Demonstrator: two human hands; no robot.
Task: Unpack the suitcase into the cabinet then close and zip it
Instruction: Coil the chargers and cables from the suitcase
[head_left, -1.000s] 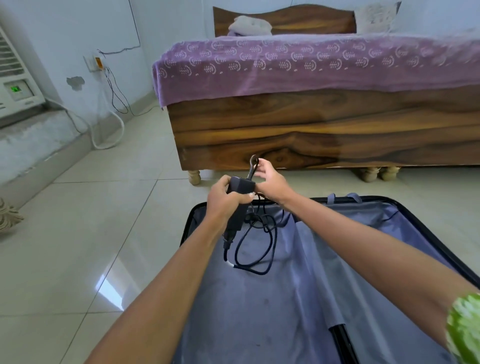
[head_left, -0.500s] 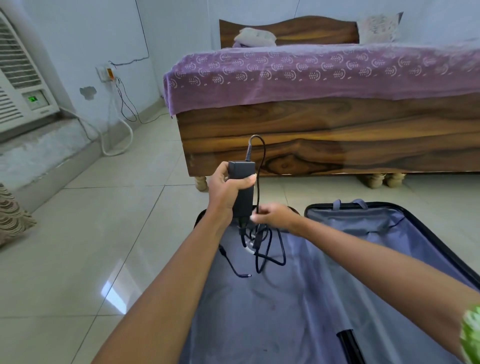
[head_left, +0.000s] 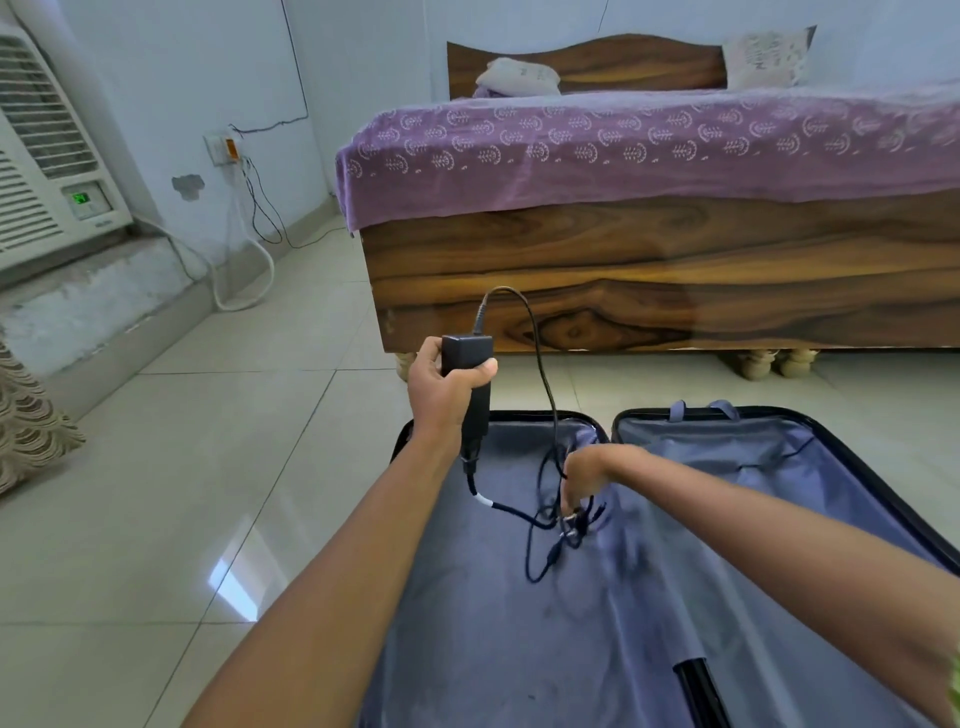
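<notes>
Head cam: left hand (head_left: 447, 387) grips the adapter (head_left: 470, 379) upright over the open suitcase (head_left: 519, 649), while right hand (head_left: 587, 475), fingers curled down and blurred, pinches the tangled cord (head_left: 545, 395) just above the lining. Looks like the unpack step w/ the charger being gathered; suitcase otherwise looks empty as far as seen. Next: coil the cord so nothing dangles, then carry it to the cabinet, which isn't in view.

Bright, even daylight — floor (head_left: 234, 587) glare, wide-angle edge bending, right hand (head_left: 587, 480) motion-blurred.
</notes>
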